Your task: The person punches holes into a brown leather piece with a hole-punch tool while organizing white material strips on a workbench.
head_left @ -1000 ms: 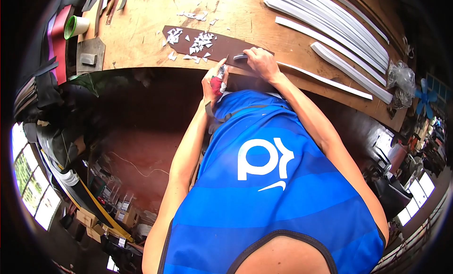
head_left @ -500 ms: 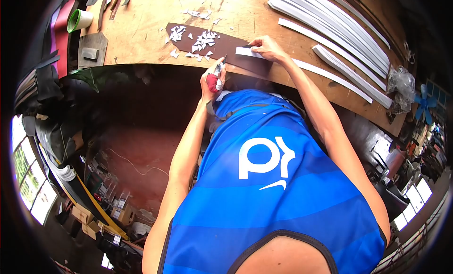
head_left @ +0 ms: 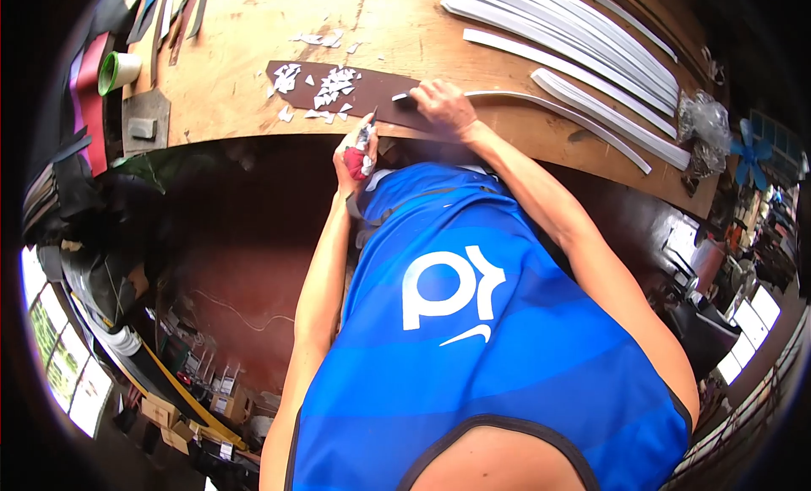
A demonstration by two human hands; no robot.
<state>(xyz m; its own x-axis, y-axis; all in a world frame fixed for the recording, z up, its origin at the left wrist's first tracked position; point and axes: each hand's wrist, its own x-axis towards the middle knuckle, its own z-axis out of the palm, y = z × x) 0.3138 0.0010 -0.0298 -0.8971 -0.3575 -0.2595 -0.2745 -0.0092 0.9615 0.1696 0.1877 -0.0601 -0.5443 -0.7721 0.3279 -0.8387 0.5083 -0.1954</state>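
My left hand is closed around a knife with a red and white wrapped handle. Its dark, narrow tip points up at the table's front edge. My right hand is above the right part of a dark brown board, its fingers closed on a white strip. A short end of that strip pokes out left of the fingers, while the rest curves away to the right along the table. Small white triangular scraps lie scattered over the left part of the board and beside it.
Long white strips are stacked on the wooden table at the right, near crumpled clear plastic. At the left stand a white-green cup and a grey block. A blue fan is far right.
The view has shifted slightly. My right hand has changed from a fingertip hold to a closed grip over the strip, and less of the strip's end shows. My left hand keeps the knife.
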